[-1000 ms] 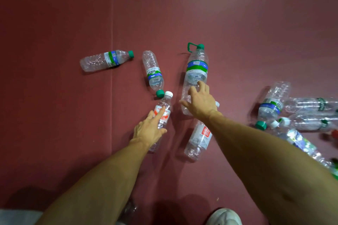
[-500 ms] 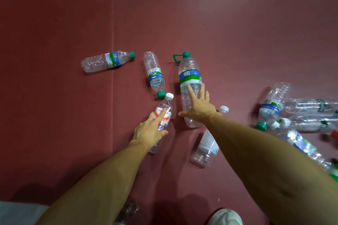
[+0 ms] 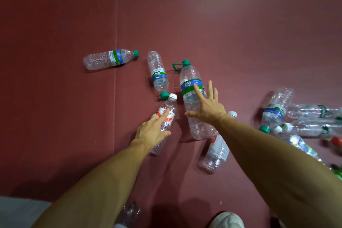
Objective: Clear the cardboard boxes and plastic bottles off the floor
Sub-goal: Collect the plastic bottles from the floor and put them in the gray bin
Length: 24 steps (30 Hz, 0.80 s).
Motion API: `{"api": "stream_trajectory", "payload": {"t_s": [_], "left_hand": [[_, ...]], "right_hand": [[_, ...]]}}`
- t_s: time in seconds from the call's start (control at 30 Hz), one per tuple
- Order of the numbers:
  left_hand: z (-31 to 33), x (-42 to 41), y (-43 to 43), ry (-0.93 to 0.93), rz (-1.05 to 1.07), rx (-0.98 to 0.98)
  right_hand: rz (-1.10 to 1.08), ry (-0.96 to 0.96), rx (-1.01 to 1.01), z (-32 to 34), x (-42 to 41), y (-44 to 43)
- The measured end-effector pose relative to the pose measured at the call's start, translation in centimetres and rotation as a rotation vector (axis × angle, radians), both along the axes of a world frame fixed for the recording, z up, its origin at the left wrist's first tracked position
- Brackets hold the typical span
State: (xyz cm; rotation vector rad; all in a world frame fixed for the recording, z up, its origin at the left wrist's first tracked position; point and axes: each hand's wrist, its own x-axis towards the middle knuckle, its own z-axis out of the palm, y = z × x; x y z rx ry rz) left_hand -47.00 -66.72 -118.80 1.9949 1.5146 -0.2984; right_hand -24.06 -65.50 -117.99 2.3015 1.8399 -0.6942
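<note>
Bottles [image 3: 109,59] litter the floor [image 3: 240,42]. Our left hand [image 3: 153,132] rests straight-fingered on a small bottle [image 3: 167,112]; our right hand [image 3: 206,106] spreads across a big bottle [image 3: 190,79].

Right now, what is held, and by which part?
No grip yet: left hand rests on the small bottle's middle, right hand on the big bottle's label.

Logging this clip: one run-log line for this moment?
left hand: resting on red-label bottle; right hand: spread over handled bottle; both: on floor
</note>
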Motion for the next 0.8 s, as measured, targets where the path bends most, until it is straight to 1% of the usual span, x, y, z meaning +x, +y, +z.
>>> {"api": "stream_trajectory", "payload": {"t_s": [0.17,0.33,0.43,0.5,0.57,0.63,0.8], "left_hand": [[0.0,0.0,0.2,0.012,-0.006,-0.027],[-0.1,0.2,0.7,0.043,-0.044,-0.048],[0.5,0.4,0.7,0.065,-0.073,-0.038],[2.0,0.8,0.7,0.083,-0.087,-0.021],[5.1,1.6,0.8,0.069,-0.095,-0.002],[9.6,2.1,1.0,0.049,-0.105,0.008],[25.1,2.4,1.8,0.026,-0.114,0.04]], "right_hand": [[0.013,0.124,-0.04,-0.5,-0.3,0.2],[0.02,0.168,0.003,-0.7,-1.3,0.4],[0.032,0.113,0.003,0.0,-0.7,-0.2],[0.02,0.059,-0.005,2.0,0.0,-1.0],[0.005,0.008,-0.002,5.2,0.5,-1.7],[-0.003,-0.014,-0.003,9.7,0.6,-2.3],[-0.055,0.007,-0.041,23.8,-0.1,-3.5]]}}
